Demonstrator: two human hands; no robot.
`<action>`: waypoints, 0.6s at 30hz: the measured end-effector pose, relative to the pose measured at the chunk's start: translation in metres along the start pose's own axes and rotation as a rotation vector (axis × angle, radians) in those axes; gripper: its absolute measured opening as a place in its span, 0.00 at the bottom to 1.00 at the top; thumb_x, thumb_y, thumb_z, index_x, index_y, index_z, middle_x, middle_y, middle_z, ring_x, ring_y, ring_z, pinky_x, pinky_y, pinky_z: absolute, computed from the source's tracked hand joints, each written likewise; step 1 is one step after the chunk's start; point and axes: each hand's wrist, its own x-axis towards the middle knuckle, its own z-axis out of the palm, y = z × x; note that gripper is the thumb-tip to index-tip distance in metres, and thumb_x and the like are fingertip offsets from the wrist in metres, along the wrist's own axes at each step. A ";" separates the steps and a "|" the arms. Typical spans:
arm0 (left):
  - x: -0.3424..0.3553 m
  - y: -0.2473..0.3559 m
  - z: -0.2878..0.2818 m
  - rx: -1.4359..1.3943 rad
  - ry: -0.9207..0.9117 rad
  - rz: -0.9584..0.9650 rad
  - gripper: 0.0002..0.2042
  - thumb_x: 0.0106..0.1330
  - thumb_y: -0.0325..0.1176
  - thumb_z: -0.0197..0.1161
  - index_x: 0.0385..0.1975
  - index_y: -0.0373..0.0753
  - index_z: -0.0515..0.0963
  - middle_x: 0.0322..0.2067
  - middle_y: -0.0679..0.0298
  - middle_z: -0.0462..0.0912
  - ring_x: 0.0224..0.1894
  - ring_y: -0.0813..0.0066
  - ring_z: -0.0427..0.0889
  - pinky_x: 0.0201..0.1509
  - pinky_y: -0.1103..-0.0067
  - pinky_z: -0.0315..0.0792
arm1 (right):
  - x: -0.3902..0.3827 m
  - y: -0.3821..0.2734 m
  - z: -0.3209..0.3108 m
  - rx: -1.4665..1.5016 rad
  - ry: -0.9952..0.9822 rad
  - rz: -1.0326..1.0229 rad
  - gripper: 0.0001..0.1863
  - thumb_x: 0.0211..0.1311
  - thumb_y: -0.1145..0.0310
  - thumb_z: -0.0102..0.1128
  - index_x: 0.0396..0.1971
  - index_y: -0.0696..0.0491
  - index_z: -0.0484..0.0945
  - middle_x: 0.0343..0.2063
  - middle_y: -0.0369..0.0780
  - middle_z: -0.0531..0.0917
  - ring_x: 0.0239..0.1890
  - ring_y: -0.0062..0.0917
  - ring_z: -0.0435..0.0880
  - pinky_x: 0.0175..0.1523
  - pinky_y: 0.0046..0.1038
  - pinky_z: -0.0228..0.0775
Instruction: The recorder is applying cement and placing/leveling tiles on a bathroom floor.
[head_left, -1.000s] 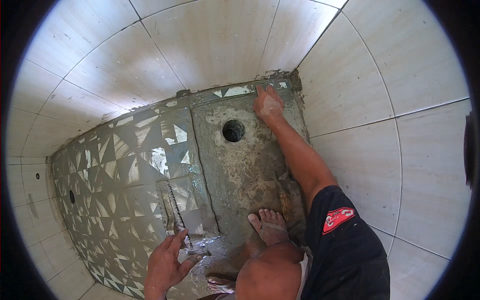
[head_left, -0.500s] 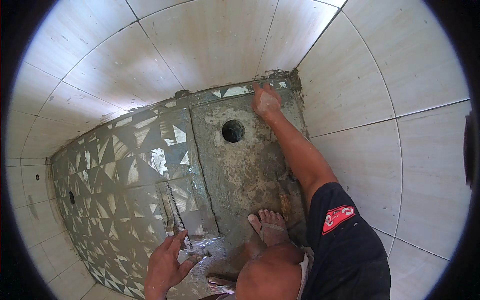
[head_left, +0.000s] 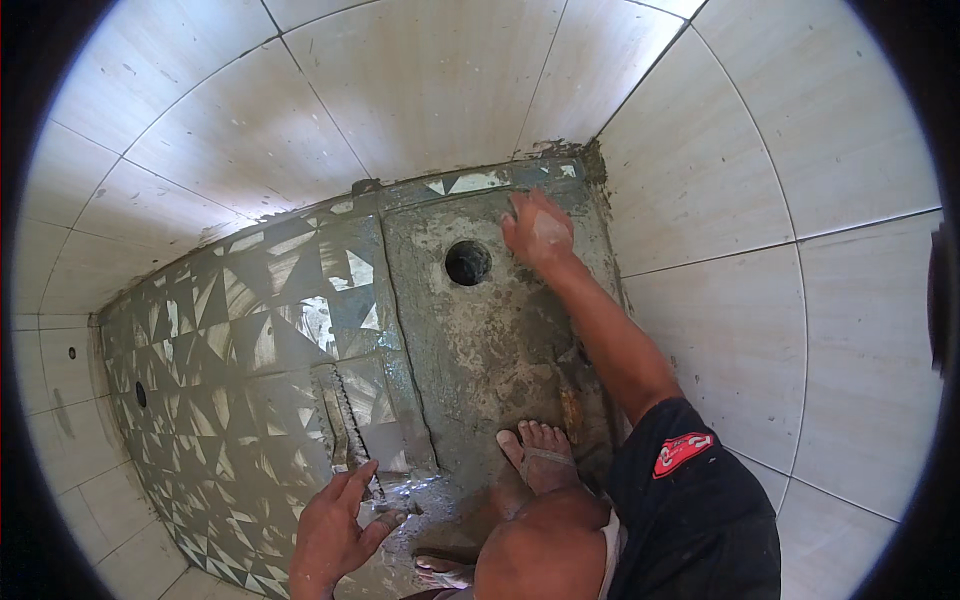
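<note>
At the far wall, a narrow strip of patterned tile (head_left: 480,182) lies along the floor's edge. My right hand (head_left: 540,235) is just on the near side of this strip, over the bare grey floor, its fingers partly stretched and apart with nothing seen between them. Grey smears mark the back of that hand. Lower left, my left hand (head_left: 338,530) has its fingers spread beside the near end of a notched trowel (head_left: 346,420). The trowel lies on the smeared tiles; whether a fingertip touches it I cannot tell.
A round drain hole (head_left: 467,263) opens in the rough cement floor (head_left: 470,350). Triangle-patterned tiles (head_left: 240,390) cover the floor to the left. My sandalled foot (head_left: 540,455) stands on the cement. Large pale wall tiles (head_left: 710,280) rise at the right and far sides.
My right hand has drawn back toward me from the tile strip, and its fingers now sit just short of it. My left hand and the trowel have not visibly moved.
</note>
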 end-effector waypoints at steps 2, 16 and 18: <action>0.001 -0.004 -0.001 -0.003 -0.019 0.011 0.38 0.53 0.38 0.76 0.67 0.41 0.68 0.51 0.49 0.80 0.51 0.47 0.81 0.54 0.61 0.76 | -0.013 -0.024 -0.029 0.089 0.089 -0.035 0.20 0.63 0.59 0.60 0.51 0.52 0.80 0.45 0.51 0.82 0.50 0.46 0.81 0.56 0.44 0.75; -0.033 0.010 -0.004 0.052 0.069 0.175 0.39 0.54 0.39 0.74 0.68 0.42 0.67 0.54 0.49 0.78 0.53 0.46 0.80 0.59 0.61 0.74 | -0.157 -0.105 -0.021 0.412 -0.068 -0.334 0.18 0.62 0.62 0.63 0.49 0.53 0.78 0.39 0.46 0.79 0.44 0.43 0.80 0.49 0.42 0.74; -0.038 0.008 -0.004 0.080 0.102 0.221 0.39 0.54 0.39 0.74 0.69 0.42 0.67 0.53 0.50 0.79 0.52 0.47 0.80 0.58 0.61 0.74 | -0.169 -0.110 -0.022 0.408 -0.188 -0.305 0.17 0.63 0.60 0.62 0.47 0.53 0.78 0.38 0.46 0.77 0.45 0.44 0.79 0.48 0.43 0.74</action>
